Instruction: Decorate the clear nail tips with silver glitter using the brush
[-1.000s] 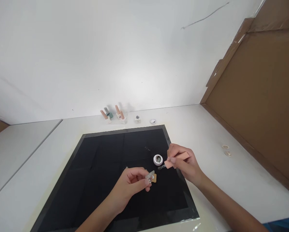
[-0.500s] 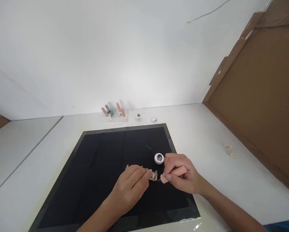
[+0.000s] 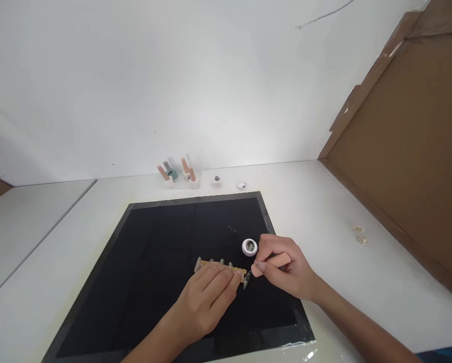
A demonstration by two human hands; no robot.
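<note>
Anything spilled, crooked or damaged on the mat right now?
Only a few tiny specks lie loose on the black mat, beyond the small open jar. The jar stands upright; nothing looks broken.

the black mat (image 3: 161, 242) lies open left of the hands; only the small jar (image 3: 249, 247) crowds the right hand (image 3: 282, 267).

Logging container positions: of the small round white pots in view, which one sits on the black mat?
The open white pot beside the right hand is on the black mat. The other pot sits off the mat, near the wall.
</note>
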